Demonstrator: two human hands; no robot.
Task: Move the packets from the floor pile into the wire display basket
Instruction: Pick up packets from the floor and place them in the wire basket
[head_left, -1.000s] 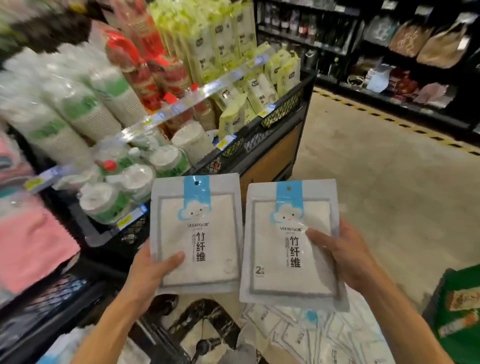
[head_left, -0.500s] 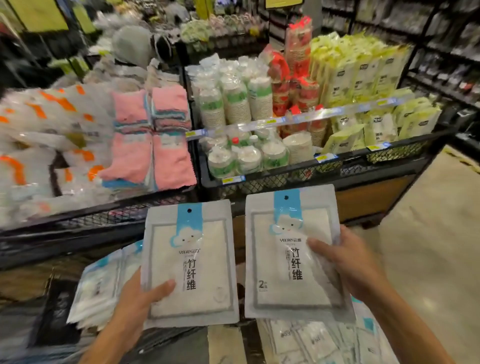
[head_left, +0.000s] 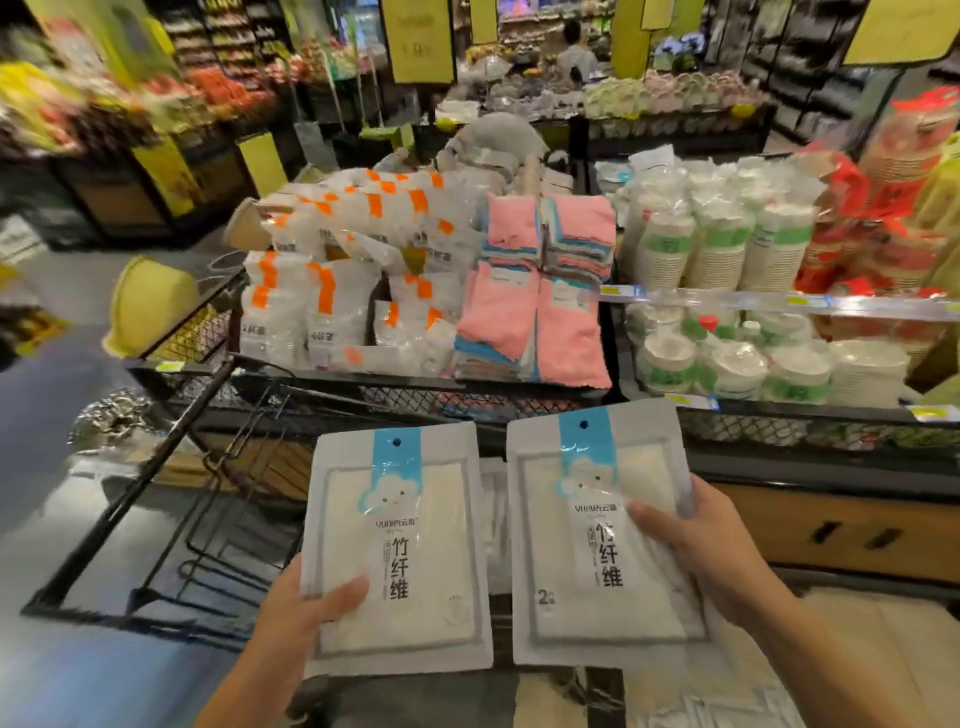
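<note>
Below the black wire display basket (head_left: 415, 397), each hand pinches one flat grey-white packet with a blue header: left hand (head_left: 306, 613) on the left packet (head_left: 400, 551), right hand (head_left: 711, 551) on the right packet (head_left: 597, 535).

Ahead: your hands hold two packets (head_left: 400, 551) side by side; a narrow gap runs between them.
Upper basket (head_left: 415, 387): packed with orange-striped bags (head_left: 332, 291) and pink cloths (head_left: 540, 312); no room on top for you.
Right bin (head_left: 779, 421): cups (head_left: 727, 244) stacked high block it.
Left rack (head_left: 171, 519): its wire frame stands open beside your left hand (head_left: 296, 618); slanted bars cross the way in.
Far left: bare floor (head_left: 47, 415), clear to pass.
Right, low: wooden panel (head_left: 841, 535) closes that side.
</note>
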